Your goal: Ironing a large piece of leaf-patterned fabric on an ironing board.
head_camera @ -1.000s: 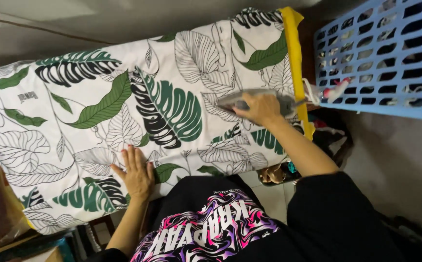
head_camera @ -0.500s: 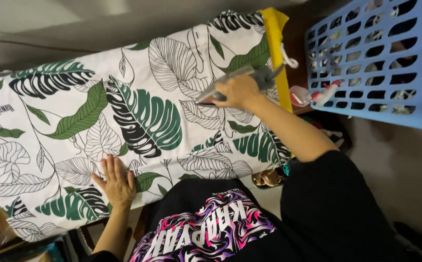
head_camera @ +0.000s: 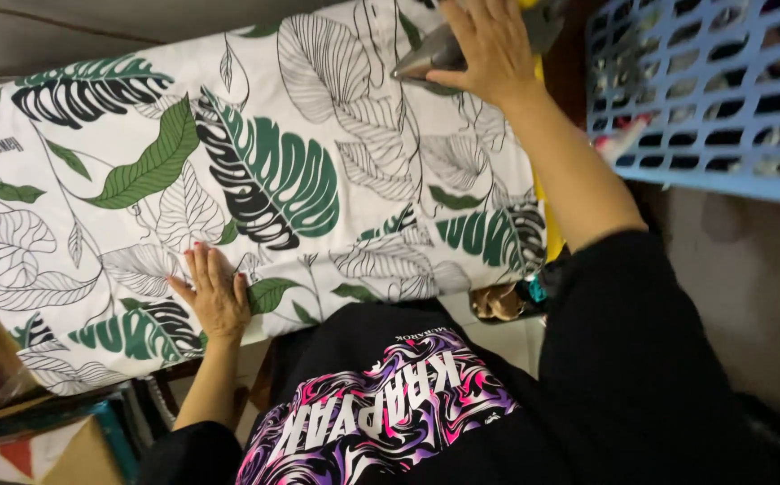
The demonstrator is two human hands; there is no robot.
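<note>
**Leaf-print cloth under two hands**

White cloth [head_camera: 255, 180] printed with green and black leaves, spread flat over a long board, filling most of the view. Left hand [head_camera: 213, 292] flat on the cloth near its close edge, palm down, fingers a little spread, clamped on nothing. Right hand [head_camera: 490, 47] far out at the top of the frame, arm stretched across the cloth, wrapped over a grey iron [head_camera: 435, 54]; pointed tip of the iron aimed left, sole on or just above the cloth, cannot tell which. Hands well apart, one at each end of the printed spread. Yellow edge [head_camera: 544, 216] running along the right side of the cloth, partly hidden behind the right forearm. Blue basket [head_camera: 704, 171] with slotted walls just beyond that edge, at upper right; contents too dim to tell. Black shirt [head_camera: 390, 413] with a pink and purple swirl print at the bottom, close to the camera. Black sleeve [head_camera: 623, 296] covering the right upper arm.
</note>
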